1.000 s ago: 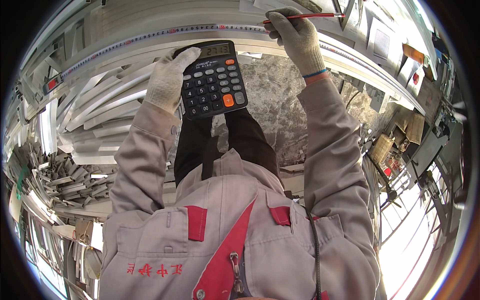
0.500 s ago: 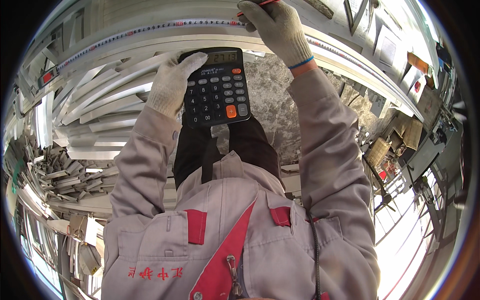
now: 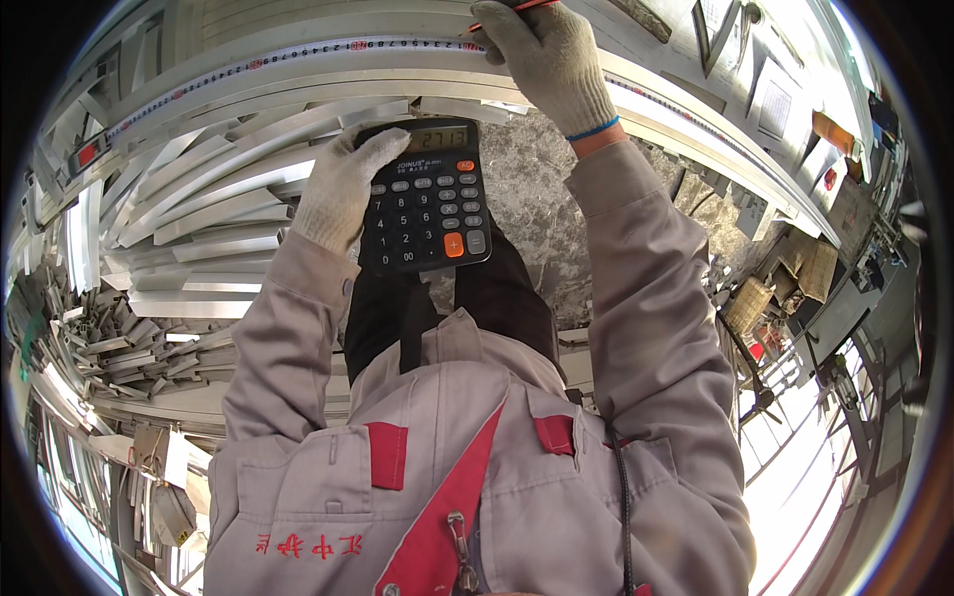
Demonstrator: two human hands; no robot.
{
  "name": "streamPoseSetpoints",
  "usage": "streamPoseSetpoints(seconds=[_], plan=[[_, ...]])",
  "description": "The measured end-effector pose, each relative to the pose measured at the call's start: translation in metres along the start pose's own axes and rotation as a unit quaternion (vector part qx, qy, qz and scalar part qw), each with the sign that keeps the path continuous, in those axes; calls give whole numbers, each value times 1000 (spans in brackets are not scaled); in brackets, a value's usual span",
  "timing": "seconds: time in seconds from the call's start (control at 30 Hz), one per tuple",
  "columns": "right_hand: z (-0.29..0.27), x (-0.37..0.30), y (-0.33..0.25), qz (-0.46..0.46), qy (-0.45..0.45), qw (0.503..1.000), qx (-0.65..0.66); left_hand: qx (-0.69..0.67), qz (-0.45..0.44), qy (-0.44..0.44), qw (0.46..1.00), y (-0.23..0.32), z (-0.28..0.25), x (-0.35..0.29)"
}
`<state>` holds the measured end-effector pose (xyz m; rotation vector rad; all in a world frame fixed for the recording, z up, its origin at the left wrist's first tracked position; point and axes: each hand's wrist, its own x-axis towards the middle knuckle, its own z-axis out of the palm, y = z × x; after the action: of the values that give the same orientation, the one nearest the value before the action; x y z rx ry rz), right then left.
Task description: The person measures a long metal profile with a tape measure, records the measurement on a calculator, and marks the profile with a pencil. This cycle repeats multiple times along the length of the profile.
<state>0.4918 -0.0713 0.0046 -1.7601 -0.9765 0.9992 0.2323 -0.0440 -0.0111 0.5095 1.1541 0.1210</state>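
Closest to the camera is the person's grey work jacket with red trim (image 3: pixel 447 477). Above it, the left hand in a white knit glove (image 3: pixel 338 189) is closed around the left edge of a black desk calculator with grey keys and one orange key (image 3: pixel 425 197), which is held tilted over the dark trousers. Its pale display is lit. Further up, the right hand in a grey knit glove (image 3: pixel 549 62) is closed on a thin red pencil (image 3: pixel 517 8) and rests against a long silver aluminium profile with a measuring tape along it (image 3: pixel 298 62). More aluminium bars (image 3: pixel 189 219) are stacked on the left, above a speckled stone floor (image 3: pixel 542 199). Compared with half a second ago, the right hand is slightly higher, and the calculator is hardly moved.
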Motion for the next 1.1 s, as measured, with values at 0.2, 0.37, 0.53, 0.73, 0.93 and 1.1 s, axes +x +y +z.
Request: streamPoseSetpoints(seconds=[0.2, 0.37, 0.53, 0.73, 0.93, 1.1], plan=[[0, -1, 0, 9, 1, 1000, 19, 56, -6, 22, 998, -5, -4, 1], [0, 0, 1, 15, -5, 1000, 24, 23, 4, -7, 1000, -9, -3, 0], [0, 0, 2, 9, -10, 1000, 20, 33, 10, 14, 999, -8, 5, -3], [0, 1, 1, -15, -3, 1000, -13, 36, -8, 23, 999, -7, 9, -4], [-1, 1, 0, -1, -8, 1000, -20, 13, -16, 22, 1000, -6, 10, -5], [-1, 1, 1, -34, -3, 998, -47, 27, -10, 27, 999, -9, 10, -3]])
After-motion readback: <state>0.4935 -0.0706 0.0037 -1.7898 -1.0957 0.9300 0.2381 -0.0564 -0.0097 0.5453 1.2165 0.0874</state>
